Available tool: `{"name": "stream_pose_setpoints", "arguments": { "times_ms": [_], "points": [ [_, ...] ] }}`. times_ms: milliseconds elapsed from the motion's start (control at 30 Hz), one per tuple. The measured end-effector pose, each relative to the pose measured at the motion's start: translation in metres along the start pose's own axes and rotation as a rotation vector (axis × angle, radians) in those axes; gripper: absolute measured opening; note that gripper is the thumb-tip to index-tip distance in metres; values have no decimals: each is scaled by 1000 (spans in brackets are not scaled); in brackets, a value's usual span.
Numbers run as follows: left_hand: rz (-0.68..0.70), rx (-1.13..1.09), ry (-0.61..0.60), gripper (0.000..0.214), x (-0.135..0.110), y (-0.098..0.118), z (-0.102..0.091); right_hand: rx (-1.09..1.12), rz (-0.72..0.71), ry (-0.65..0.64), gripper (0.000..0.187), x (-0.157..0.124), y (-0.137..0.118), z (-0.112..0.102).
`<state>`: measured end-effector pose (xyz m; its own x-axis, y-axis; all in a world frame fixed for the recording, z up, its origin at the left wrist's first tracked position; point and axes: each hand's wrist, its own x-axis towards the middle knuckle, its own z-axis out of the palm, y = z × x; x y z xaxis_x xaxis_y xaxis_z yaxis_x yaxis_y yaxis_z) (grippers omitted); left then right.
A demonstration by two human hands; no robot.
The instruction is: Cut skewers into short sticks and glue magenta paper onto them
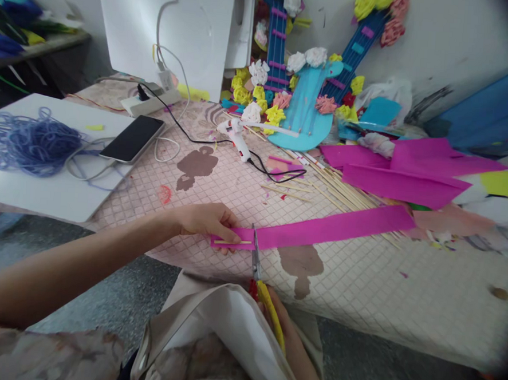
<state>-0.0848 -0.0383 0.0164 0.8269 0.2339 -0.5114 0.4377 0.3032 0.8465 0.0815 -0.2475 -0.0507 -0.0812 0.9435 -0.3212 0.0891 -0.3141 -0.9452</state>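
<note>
My left hand [207,220] pinches the near end of a long magenta paper strip [329,228] that lies across the patterned table. A thin pale stick [232,242] rests on that end of the strip. My right hand [286,329], partly hidden behind a white cloth bag [228,326], grips yellow-handled scissors [258,270]. The blades point up and meet the strip just right of my left fingers.
White glue gun [236,135] with black cord lies mid-table. Several wooden sticks [323,188] and magenta paper sheets [410,171] are at right. A phone [133,138] and blue cord tangle [28,140] sit on a white board [56,195] at left. Paper guitars [304,107] with flowers lean at back.
</note>
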Motion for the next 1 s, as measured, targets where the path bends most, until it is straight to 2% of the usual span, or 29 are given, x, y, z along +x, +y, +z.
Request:
{"name": "stream_pose_setpoints", "arguments": {
  "times_ms": [100,167,233,300,400,467,567,700,833,1000],
  "points": [
    [14,18,0,19,-3,0,-2,104,84,73,41,-9,-6,-3],
    [24,45,29,21,-9,0,-6,111,119,37,39,-14,-14,-13],
    [26,68,90,23,-16,1,-11,42,121,-33,36,-17,-25,-30],
    [30,82,143,25,-22,2,-16,-137,87,-37,34,-14,-38,-55],
    [53,106,170,27,-27,2,-21,-552,-26,253,35,6,-58,-101],
    [67,123,178,28,-26,3,-22,-810,-182,395,35,30,-70,-132],
    [69,153,186,29,-22,4,-21,-1061,-378,355,30,68,-84,-175],
    [87,179,180,29,-16,5,-19,-1151,-423,230,28,101,-90,-216],
    [114,192,149,30,-10,6,-20,-1030,-391,115,27,108,-84,-233],
    [121,171,125,28,0,8,-25,-1035,-387,202,25,104,-85,-251]
  ]
}}
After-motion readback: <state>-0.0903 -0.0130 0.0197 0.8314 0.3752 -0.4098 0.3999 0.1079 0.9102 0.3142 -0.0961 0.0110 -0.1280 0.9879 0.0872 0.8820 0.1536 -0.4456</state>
